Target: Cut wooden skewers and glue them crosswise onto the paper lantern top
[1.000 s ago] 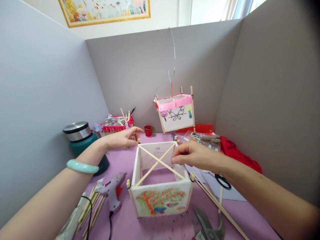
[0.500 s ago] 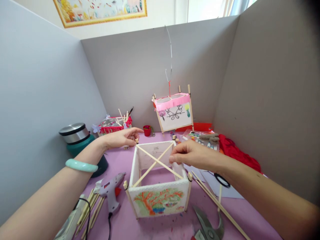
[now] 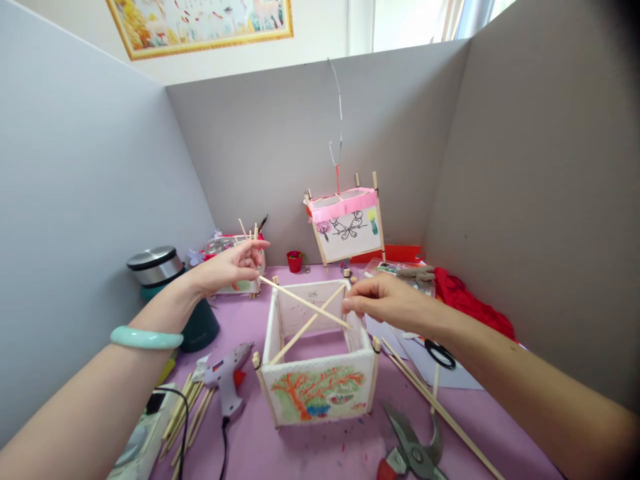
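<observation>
A thin wooden stick (image 3: pixel 300 299) is pinched at its far left end by my left hand (image 3: pixel 227 267), thumb and index closed on it. It slants over the lantern frame (image 3: pixel 320 393), an open box with white padded walls, corner posts and a coloured tree drawing in front. A second stick (image 3: pixel 295 340) lies diagonally across the frame's top, crossing the first. My right hand (image 3: pixel 375 300) is at the back right corner, fingertips pinched together close to the second stick's far end. Whether they grip anything is hidden.
A glue gun (image 3: pixel 230 380) and spare sticks (image 3: pixel 193 407) lie left. Pruning shears (image 3: pixel 415 447) and long sticks (image 3: pixel 450 420) lie right. A finished lantern (image 3: pixel 347 227) hangs behind from a wire. A flask (image 3: pixel 163 273) stands left; red cloth (image 3: pixel 470 303) is at right.
My left hand has moved left and slightly up, drawing the first stick with it. That stick's near end has left the front right corner. My right hand has barely moved.
</observation>
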Demonstrator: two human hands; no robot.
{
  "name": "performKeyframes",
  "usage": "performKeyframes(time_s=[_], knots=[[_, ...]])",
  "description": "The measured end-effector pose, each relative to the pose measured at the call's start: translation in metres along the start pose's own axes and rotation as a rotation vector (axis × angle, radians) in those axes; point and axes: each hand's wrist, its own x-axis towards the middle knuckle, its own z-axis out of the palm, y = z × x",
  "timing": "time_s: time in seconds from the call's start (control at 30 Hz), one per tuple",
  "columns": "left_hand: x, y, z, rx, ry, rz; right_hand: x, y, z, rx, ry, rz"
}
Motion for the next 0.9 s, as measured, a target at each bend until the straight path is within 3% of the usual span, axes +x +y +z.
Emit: performKeyframes(time_s=[0.1, 0.2, 0.37, 0.47, 0.6, 0.73, 0.9], knots=[[-0.01, 0.008, -0.012, 0.068, 0.131, 0.089, -0.003, 0.001, -0.004, -0.035, 0.149, -0.031], [-0.027, 0.029, -0.016, 0.188, 0.29, 0.241, -0.012, -0.011, -0.006, -0.081, 0.35, -0.099], [-0.076, 0.082, 0.015, 0.343, 0.409, 0.536, -0.039, -0.066, 0.006, -0.271, 0.592, -0.413], [-0.109, 0.106, 0.045, 0.351, 0.423, 0.65, -0.056, -0.103, 0.025, -0.321, 0.569, -0.513], [-0.145, 0.119, 0.077, 0.392, 0.439, 0.712, -0.078, -0.13, 0.052, -0.154, 0.44, -0.439], [-0.165, 0.119, 0.098, 0.428, 0.378, 0.723, -0.101, -0.134, 0.072, 0.03, 0.404, -0.364], [-0.172, 0.116, 0.12, 0.497, 0.364, 0.753, -0.114, -0.123, 0.086, 0.252, 0.427, -0.242]])
